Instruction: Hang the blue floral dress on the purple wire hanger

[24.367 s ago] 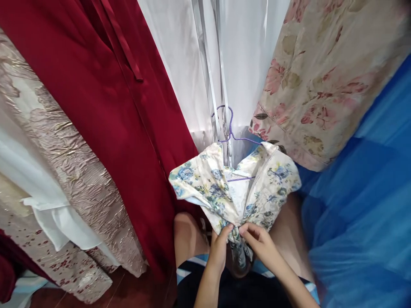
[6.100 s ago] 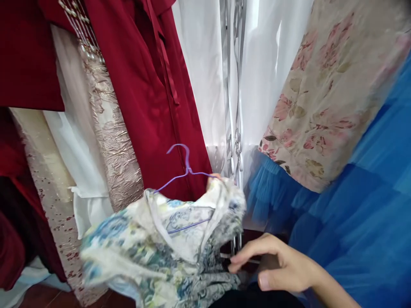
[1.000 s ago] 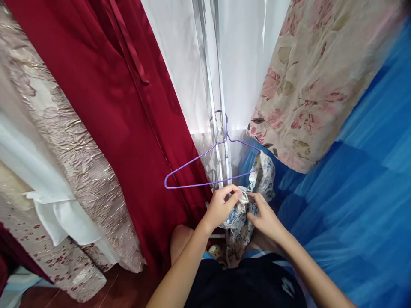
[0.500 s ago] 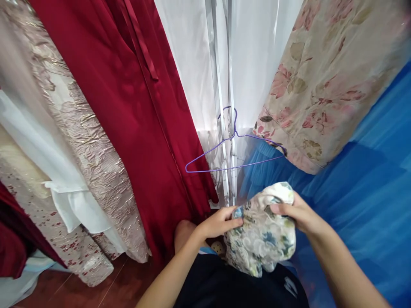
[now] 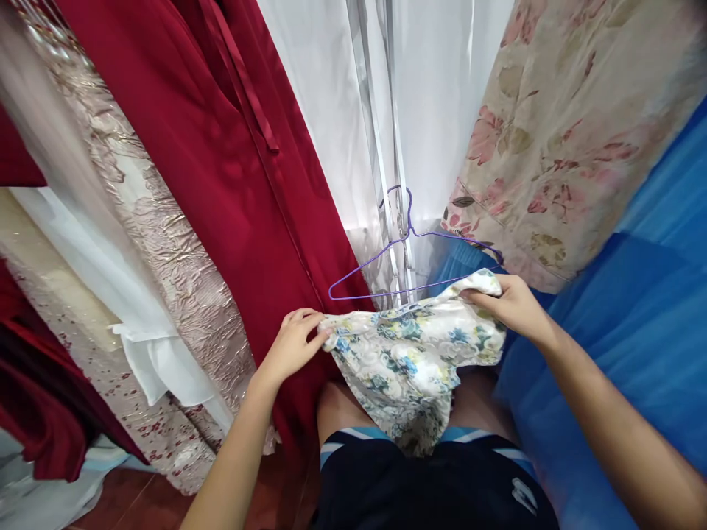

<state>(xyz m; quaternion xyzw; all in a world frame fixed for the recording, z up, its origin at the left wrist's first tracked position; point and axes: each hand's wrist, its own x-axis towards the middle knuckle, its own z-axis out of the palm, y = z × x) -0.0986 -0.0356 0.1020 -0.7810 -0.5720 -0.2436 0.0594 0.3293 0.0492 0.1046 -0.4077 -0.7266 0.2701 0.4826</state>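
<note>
A small white garment (image 5: 403,361) with blue and yellow flowers is stretched out between my hands. Its shape resembles shorts, but I cannot tell the kind for sure. My left hand (image 5: 295,340) pinches the left end of its upper edge. At the opposite end, my right hand (image 5: 505,305) grips the top corner, thumb in front. Just above the cloth, a thin purple hanger (image 5: 381,254) hangs from white ribbons (image 5: 391,132); no clothing is on it. The garment's lower part droops over my lap.
A long dark red dress (image 5: 221,184) hangs left of the hanger, with pale textured gowns (image 5: 166,243) beyond it. White fabric (image 5: 320,88) hangs behind. On the right are a beige floral dress (image 5: 563,162) and blue tulle (image 5: 624,346). Reddish floor tiles (image 5: 121,500) show below.
My hands have moved apart, my left going leftward and my right slightly up. Between them the bunched floral garment has spread wide, its upper edge now near the hanger's bottom bar.
</note>
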